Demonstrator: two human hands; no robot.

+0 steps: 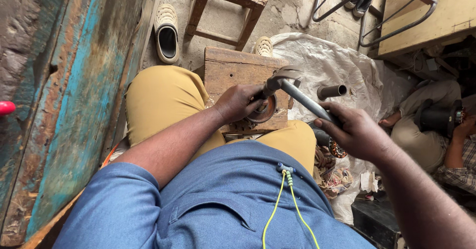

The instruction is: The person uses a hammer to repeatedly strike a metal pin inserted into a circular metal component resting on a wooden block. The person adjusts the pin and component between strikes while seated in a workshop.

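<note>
— Steel on wood, mostly: the right hand (358, 134) is closed around the grey metal handle of a hammer (297, 91), whose head sits just above a round rusty metal part (264, 111).

— And the other hand?

— The left hand (239, 102) is wrapped over the left side of that round part, fingers curled on its rim, pinning it on a worn wooden block (233, 70) that stands between the person's knees in tan trousers.

— Does the round part hold anything?

— It looks like a shallow ring or cup with a darker middle, but the hand and the hammer head cover too much to tell what lies inside.

— Anything else hollow nearby?

— A short dark metal tube (332, 91) lies on the white plastic sheet (337, 63) to the right of the block, its open end turned toward the right; the inside is dark, and I cannot tell whether anything is in it. Below the right hand, partly hidden by it, a dark round piece with copper-coloured windings (336, 149) rests beside the person's right thigh.

— And further off?

— A wooden stool (233, 1) stands beyond the block, with a pale slipper (166, 33) left of it by the blue-painted wooden wall. At the right edge, another person's hand (465, 127) rests on a black cylindrical part (439, 117) in their lap.
</note>
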